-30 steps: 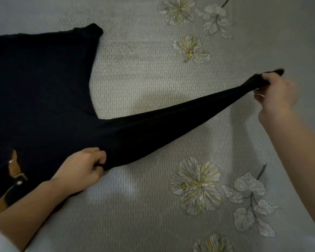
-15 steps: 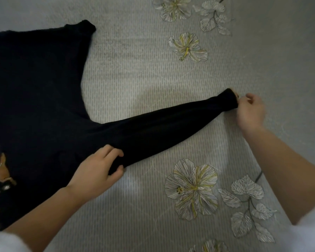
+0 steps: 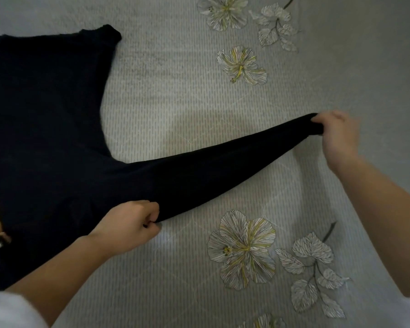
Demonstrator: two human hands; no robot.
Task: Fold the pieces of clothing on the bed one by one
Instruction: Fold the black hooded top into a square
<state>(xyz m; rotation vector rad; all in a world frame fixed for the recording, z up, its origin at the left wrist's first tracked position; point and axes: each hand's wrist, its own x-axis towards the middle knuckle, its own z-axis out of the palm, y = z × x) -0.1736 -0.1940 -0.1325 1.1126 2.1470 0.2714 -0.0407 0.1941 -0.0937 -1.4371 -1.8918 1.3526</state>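
Note:
A black long-sleeved top (image 3: 40,129) lies spread over the left half of the bed, with an orange and white print at its lower left edge. One sleeve (image 3: 223,166) stretches out to the right. My left hand (image 3: 126,226) grips the sleeve's near edge close to the shoulder. My right hand (image 3: 336,136) grips the cuff at the sleeve's far end, and the sleeve runs taut between them. A second sleeve end (image 3: 109,34) points up at the top of the garment.
The bed cover (image 3: 187,102) is pale grey with a ribbed weave and printed flowers (image 3: 244,247) and leaves (image 3: 313,273). White sleeves of my own top show at the bottom corners.
Half a second ago the sleeve lay slack with my left hand flat on it. Now both hands grip it and the right hand has drawn the cuff out to the right.

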